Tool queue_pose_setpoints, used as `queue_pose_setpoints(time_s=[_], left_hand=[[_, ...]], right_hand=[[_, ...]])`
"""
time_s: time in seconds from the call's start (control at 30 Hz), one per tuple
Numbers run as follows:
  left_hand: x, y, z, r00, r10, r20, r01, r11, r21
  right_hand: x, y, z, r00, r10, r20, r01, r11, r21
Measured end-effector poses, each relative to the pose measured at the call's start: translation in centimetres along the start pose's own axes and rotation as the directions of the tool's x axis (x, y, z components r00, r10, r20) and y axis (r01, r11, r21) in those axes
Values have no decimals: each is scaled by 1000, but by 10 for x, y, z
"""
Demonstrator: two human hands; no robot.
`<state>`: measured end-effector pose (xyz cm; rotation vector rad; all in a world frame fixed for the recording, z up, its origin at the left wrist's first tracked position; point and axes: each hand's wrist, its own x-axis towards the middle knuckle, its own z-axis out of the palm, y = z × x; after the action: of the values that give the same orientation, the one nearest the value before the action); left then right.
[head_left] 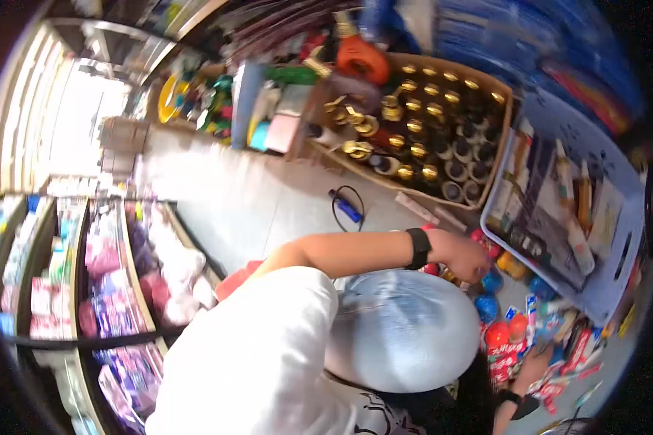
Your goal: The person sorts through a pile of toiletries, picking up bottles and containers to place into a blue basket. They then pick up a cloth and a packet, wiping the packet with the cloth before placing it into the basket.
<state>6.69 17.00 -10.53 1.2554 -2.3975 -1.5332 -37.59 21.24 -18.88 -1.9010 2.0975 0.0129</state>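
Note:
My left hand (461, 257), with a black band at the wrist, reaches over the floor pile beside round red and pink items (490, 243). Its fingers are curled, and what they hold, if anything, is hidden. Lower right, my right hand (535, 362) touches the pile of small colourful packets and tubes (569, 351). Blur hides how its fingers are set. Red packets with white print (506, 359) lie beside it. Blue round items (488, 308) and orange-red ones (506, 332) sit between the hands.
A cardboard box (384, 177) holds several gold-capped bottles. Beside it, a lavender plastic basket (609, 290) contains tubes and flat packs. A blue item with a black loop (348, 209) lies on the floor. Shelves of packages (116, 312) stand left; light-blue fabric (413, 330) bulges between my arms.

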Motion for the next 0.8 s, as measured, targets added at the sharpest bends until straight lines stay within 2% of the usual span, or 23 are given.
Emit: queue_pose_setpoints(time_s=[0.03,0.1,0.13,0.17,0.2,0.27,0.33,0.4,0.5,0.53,0.57,0.6,0.63,0.67,0.7,0.73,0.77,0.8], left_hand=[[-17,-3,0,992,-52,-113,38,991,-128],[-47,-10,1,934,-171,-314,42,924,-380],[-68,-3,-2,876,-296,-382,133,907,-399],[-88,-3,3,818,-379,-433,180,883,-433],[-108,-1,11,753,-456,-474,219,853,-474],[-153,26,15,626,-597,-502,246,762,-599],[-194,35,37,558,-638,-531,356,762,-541],[-232,44,59,505,-660,-555,378,748,-546],[-286,55,82,349,-772,-532,538,629,-561],[-301,65,74,246,-850,-465,623,507,-596],[-322,61,78,162,-824,-543,615,515,-597],[-342,55,82,33,-863,-503,622,412,-666],[-362,53,83,-75,-876,-477,730,277,-625],[-383,44,88,-165,-862,-479,853,119,-508],[-407,30,103,-192,-855,-481,910,28,-413],[-422,32,102,-183,-913,-363,917,-25,-398],[-444,23,112,-119,-981,-155,913,-47,-406],[-457,17,114,-25,-993,119,908,-72,-413]], right_hand=[[1,1,-2,999,-34,30,32,999,38],[2,-3,-9,996,-62,66,63,998,-7],[8,23,10,993,-118,2,118,993,-10],[12,21,11,999,-19,49,23,996,-90],[15,18,9,998,8,63,-2,994,-109],[20,9,6,996,1,90,8,994,-105],[25,4,4,994,-3,111,15,995,-103],[30,-1,4,991,-16,133,31,994,-109],[37,-5,1,985,-37,170,57,991,-117],[38,-5,1,984,-34,172,55,992,-118],[39,-6,2,983,-35,180,57,991,-119],[40,-6,2,982,-36,184,58,992,-114],[41,-8,3,981,-38,193,62,991,-116],[43,-9,4,979,-42,199,66,991,-119],[44,-10,6,978,-45,202,69,991,-114],[44,-10,7,977,-43,208,67,992,-109],[44,-10,8,976,-44,211,66,993,-99],[44,-10,8,975,-46,218,65,994,-82]])
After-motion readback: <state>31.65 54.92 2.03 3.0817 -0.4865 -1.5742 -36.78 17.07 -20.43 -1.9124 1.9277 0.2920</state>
